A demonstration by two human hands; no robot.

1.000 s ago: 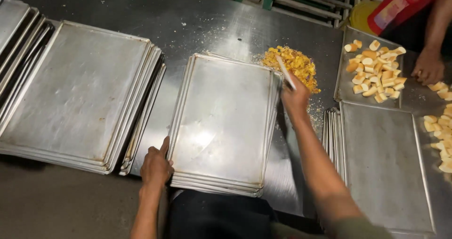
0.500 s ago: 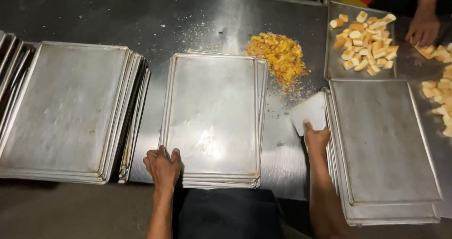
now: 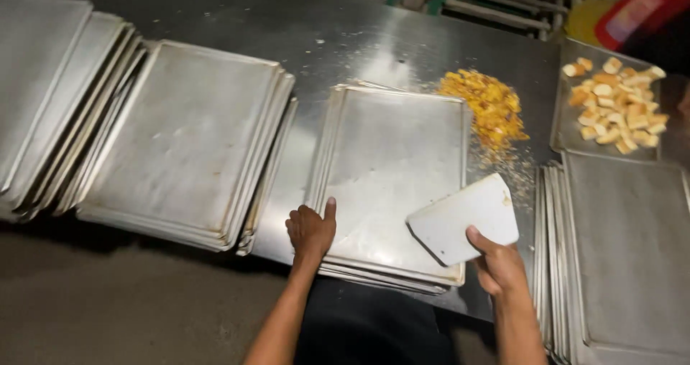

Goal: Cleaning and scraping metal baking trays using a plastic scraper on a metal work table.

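Note:
A stack of flat metal trays [image 3: 392, 163] lies in front of me on a steel table [image 3: 338, 45]. My left hand [image 3: 310, 230] rests on the near left corner of the top tray, thumb raised. My right hand [image 3: 499, 264] grips a white flat scraper [image 3: 463, 219] by its near edge, held over the tray's near right corner. A heap of yellow-orange crumbs [image 3: 483, 107] lies on the table past the tray's far right corner, with finer crumbs trailing toward the scraper.
More tray stacks sit at the left [image 3: 180, 142] and far left [image 3: 43, 99], another at the right [image 3: 625, 250]. A tray with bread pieces [image 3: 614, 102] stands at the back right, near a red container [image 3: 636, 9]. Metal racks run behind the table.
My right hand has brought the scraper left, from beside the right tray stack to over the middle tray's near corner. The left hand stays on the tray's near left corner.

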